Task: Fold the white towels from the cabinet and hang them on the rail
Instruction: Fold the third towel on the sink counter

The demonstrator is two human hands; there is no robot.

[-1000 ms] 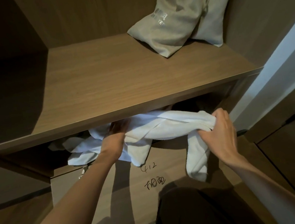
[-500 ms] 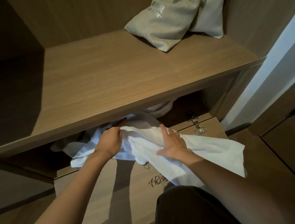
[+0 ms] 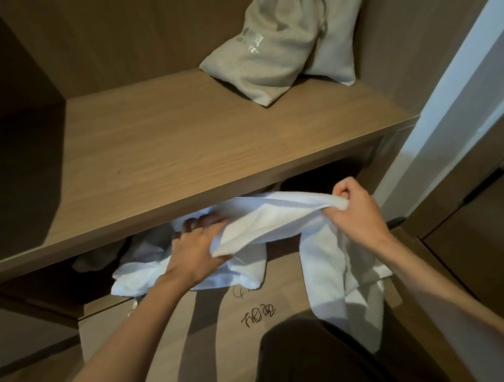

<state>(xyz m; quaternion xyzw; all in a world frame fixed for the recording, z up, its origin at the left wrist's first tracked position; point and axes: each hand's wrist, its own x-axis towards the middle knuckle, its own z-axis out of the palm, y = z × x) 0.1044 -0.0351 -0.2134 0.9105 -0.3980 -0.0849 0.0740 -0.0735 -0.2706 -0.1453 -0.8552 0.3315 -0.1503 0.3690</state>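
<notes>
While the left grip [image 3: 196, 252] clutched one bunched end of the white towel [image 3: 268, 221] and the right grip [image 3: 359, 213] pinched the other, the cloth was stretched between them, with loose folds hanging below the right grip. Just above both grips ran the cabinet shelf [image 3: 206, 152]. Beyond the right grip, a grey drawstring bag [image 3: 281, 41] leaned on that shelf.

Your left hand [image 3: 196, 250] and right hand [image 3: 355, 208] each grip the white towel [image 3: 268, 221] stretched between them under the wooden shelf [image 3: 205, 145]; a grey cloth bag [image 3: 281, 37] sits far right on it.
</notes>
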